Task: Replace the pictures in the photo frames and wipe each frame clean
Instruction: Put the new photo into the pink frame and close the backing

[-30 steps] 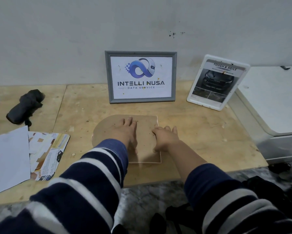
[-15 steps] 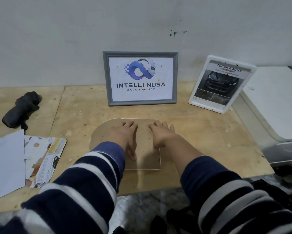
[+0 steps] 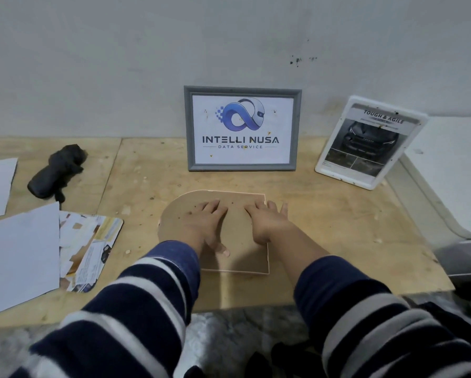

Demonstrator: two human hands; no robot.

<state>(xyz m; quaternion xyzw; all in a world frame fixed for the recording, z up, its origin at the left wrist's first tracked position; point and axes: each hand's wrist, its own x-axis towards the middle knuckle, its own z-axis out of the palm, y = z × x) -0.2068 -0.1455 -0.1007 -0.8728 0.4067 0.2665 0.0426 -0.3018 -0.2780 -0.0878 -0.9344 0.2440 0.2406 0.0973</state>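
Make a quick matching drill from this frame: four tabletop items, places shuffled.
Items:
1. grey photo frame
2. white photo frame
3. black cloth
4. brown backing board

Places:
A. flat on the table under both hands
B. far left of the table, lying loose
C. propped against the wall, centre
D. leaning at the right, beside the white appliance

Pairs: 1-C, 2-D, 3-B, 4-A. The left hand and right hand lie flat on the board.
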